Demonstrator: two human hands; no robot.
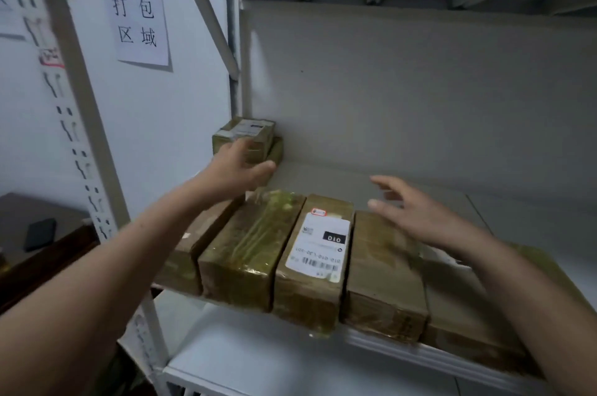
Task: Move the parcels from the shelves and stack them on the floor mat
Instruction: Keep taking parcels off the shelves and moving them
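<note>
The left grip [240,166] is open with its fingers touching a small parcel [248,130] at the far left of the shelf [323,176], and the right grip [416,211] is open above the row of parcels [248,243] at the near edge.

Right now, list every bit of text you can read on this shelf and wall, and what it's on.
"寄件 打包 区域": white paper sheet on the wall.
"010": black patch on the white shipping label atop a brown taped parcel, front row.
Too blurred: that label's small print, its red-edged sticker, the label on the small back parcel.
</note>
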